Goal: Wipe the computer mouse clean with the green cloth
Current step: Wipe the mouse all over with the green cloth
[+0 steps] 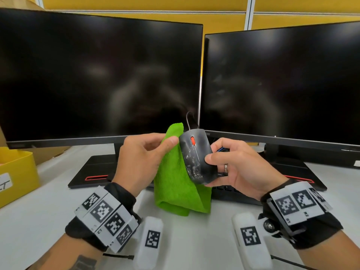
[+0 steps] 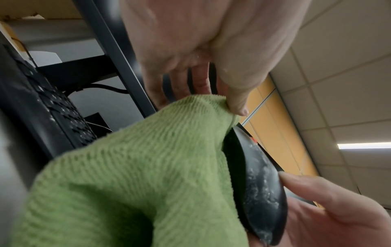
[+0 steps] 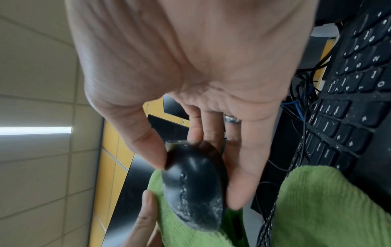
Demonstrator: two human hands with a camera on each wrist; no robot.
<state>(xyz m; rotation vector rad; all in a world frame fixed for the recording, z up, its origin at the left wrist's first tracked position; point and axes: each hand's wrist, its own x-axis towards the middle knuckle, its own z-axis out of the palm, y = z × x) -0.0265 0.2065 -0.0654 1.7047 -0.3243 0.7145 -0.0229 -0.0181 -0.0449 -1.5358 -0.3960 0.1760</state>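
Setting: I see a white desk (image 1: 48, 211) in front of two dark monitors (image 1: 97, 75) and yellow partition panels.

Mouse: the black computer mouse (image 1: 196, 156) is held up off the desk, between the two hands, top side facing me, with its red scroll wheel (image 1: 192, 140) away from me. Whitish residue streaks its left half and rear.

Mouse handling: I judge it light, rigid and smooth-shelled, so apt to slip under sideways rubbing. The best hold is across its flanks, which leaves the soiled top exposed.

Cable: the mouse cable (image 1: 188, 119) loops up from its nose. I expect it to tug if the mouse is turned far.

Right hand: my right hand (image 1: 239, 166) grips the mouse, thumb on its upper shell near the right edge, fingers wrapped beneath.

Cloth: the green cloth (image 1: 175, 184) touches the mouse's left flank and hangs down to the desk. It is soft and limp, so I judge it needs bunching behind a finger to press well.

Left hand: my left hand (image 1: 142, 160) pinches the cloth's upper edge between thumb and fingers.

Progress: residue remains, so I judge the wiping barely begun.

Surroundings: a black keyboard (image 3: 349, 103) lies below the hands, and a yellow box (image 1: 17, 176) stands at the far left.
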